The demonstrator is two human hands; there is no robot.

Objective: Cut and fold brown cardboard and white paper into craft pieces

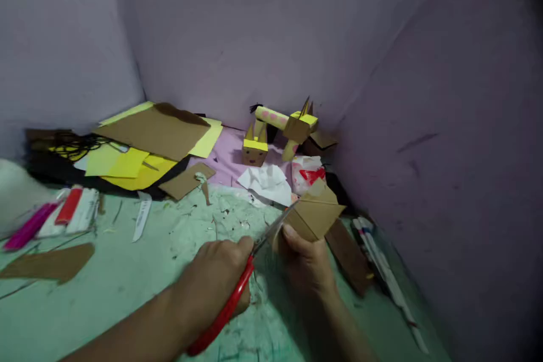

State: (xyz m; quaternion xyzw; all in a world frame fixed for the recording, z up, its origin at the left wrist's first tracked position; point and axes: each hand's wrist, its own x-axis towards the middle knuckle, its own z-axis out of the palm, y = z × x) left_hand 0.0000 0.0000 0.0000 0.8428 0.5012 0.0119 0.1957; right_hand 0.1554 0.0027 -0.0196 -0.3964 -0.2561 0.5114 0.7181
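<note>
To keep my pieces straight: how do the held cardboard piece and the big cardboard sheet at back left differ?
The cardboard piece looks much smaller than the cardboard sheet. The piece is held in the right hand, while the sheet lies over yellow paper. The scissors are at the piece's edge; no tool touches the sheet. Both are brown.

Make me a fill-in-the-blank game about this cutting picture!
1. The left hand holds ____-handled scissors.
2. The cardboard piece is in the ____ hand.
3. The top of the box with a drawn face is coloured ____.
4. The spots on the tube-bodied animal figure are coloured ____.

Missing words: red; right; yellow; pink.
</note>
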